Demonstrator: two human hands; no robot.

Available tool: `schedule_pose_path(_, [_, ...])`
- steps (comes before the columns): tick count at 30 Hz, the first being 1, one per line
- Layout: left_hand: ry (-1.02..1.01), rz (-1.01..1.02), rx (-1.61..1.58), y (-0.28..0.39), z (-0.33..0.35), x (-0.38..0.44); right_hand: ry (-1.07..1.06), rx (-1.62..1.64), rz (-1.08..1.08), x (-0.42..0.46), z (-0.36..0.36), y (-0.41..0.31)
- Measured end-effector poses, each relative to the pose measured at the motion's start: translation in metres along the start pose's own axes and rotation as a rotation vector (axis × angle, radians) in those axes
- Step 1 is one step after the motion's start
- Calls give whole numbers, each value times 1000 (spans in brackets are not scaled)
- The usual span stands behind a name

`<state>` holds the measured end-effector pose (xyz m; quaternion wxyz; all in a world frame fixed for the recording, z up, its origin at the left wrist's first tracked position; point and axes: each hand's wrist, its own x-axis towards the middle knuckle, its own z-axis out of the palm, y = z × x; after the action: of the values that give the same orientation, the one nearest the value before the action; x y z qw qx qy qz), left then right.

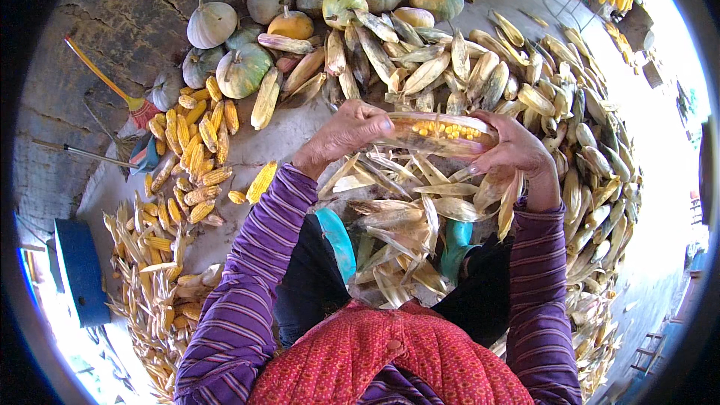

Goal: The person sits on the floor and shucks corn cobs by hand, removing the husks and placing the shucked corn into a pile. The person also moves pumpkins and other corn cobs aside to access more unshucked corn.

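Note:
An ear of corn [447, 130] lies level between my two hands, its dry husk partly parted so a strip of yellow kernels shows. My left hand [352, 130] pinches the husk at the ear's left end. Around the right end my right hand [514, 145] is closed, with loose dry husk [498, 188] hanging beneath it. Directly below, torn corn husks [405, 225] cover the floor between my turquoise shoes [336, 242]. Part of the ear is hidden by the husk and my fingers.
Unhusked corn [585, 152] is heaped along the right and front. Bare yellow cobs [194, 163] lie at the left, near a broom [138, 104] and a blue dustpan [145, 153]. Several pumpkins [244, 70] stand at the back. A blue box [82, 273] is at the far left.

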<state>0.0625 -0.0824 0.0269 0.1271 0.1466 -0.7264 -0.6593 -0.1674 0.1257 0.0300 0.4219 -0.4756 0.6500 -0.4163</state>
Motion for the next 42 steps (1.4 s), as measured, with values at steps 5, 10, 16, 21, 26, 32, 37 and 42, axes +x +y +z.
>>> schedule_pose_path(5, [98, -248, -855, 2, 3, 3, 6, 722, 118, -4, 39, -54])
schedule_pose_path(10, [198, -1, -1183, 16, 19, 19, -248, 677, 9, 41, 55, 38])
schedule_pose_path(16, [239, 116, -1342, 35, 23, 26, -393, 1133, -78, 39, 108, 25])
schedule_pose_path(21, [454, -26, -1039, 33, 33, 22, 181, 600, -374, 46, 74, -52])
schedule_pose_path(26, [321, -27, -840, -1, 85, 29, 741, 331, -304, 67, 84, -36])
schedule_pose_path(32, [140, 201, 77, -7, 91, 13, 661, 848, -14, 69, 48, -18])
schedule_pose_path(37, [147, 528, 543, 15, 109, 4, 706, 1048, 44, 47, 1, 2])
schedule_pose_path(42, [57, 543, 527, 20, 116, -11, 764, 1129, -88, 40, -23, 50])
